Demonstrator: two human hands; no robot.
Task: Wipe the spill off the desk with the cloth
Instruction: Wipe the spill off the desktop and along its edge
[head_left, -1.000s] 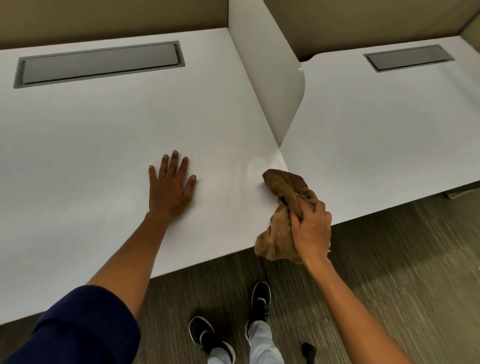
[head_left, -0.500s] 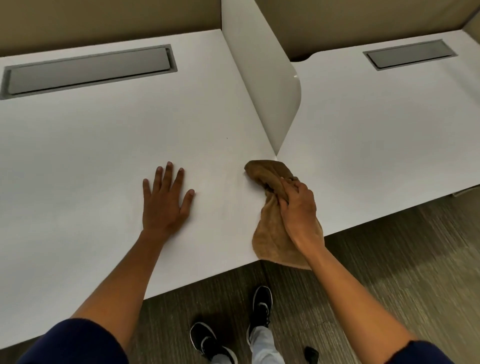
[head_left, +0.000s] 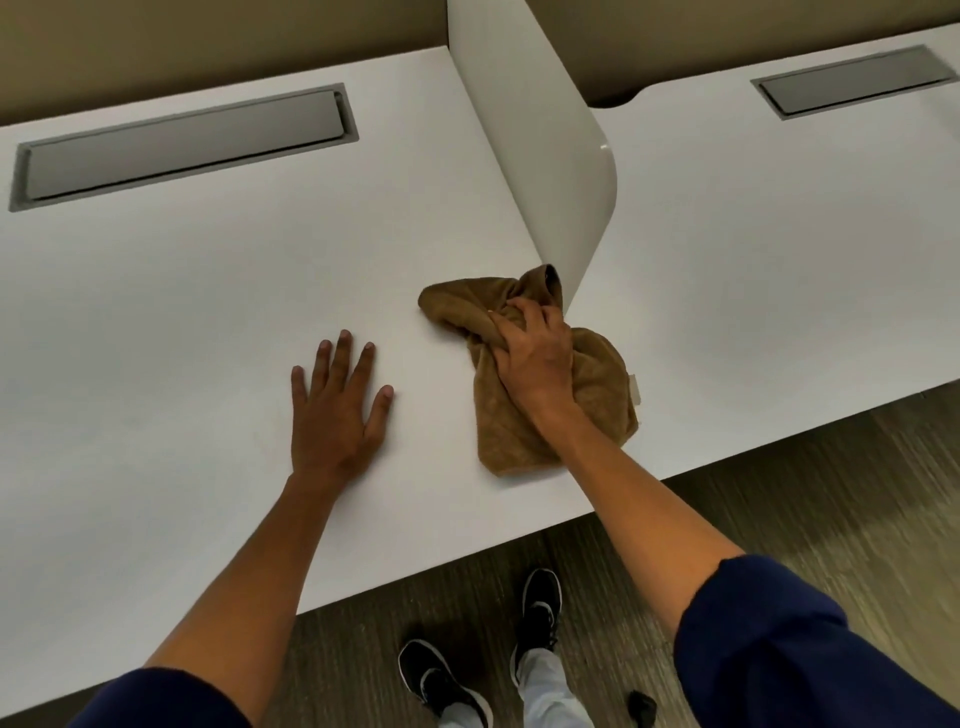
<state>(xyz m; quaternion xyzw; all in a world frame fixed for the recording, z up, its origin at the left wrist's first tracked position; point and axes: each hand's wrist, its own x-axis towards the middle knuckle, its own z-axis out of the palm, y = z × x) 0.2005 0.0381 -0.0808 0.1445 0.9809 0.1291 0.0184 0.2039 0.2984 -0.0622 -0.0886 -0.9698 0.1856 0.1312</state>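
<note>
Right hand (head_left: 530, 358) bunches cloth (head_left: 597, 384) on desk (head_left: 208, 291); spill indiscernible.

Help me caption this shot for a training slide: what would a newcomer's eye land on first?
First, the bunched brown terry cloth gripped by the right hand on the plain white desk, just at the foot of the upright white divider panel. Next, the left hand, pressed flat with fingers spread, left of the cloth. No spill is plainly visible on the surface.
</note>
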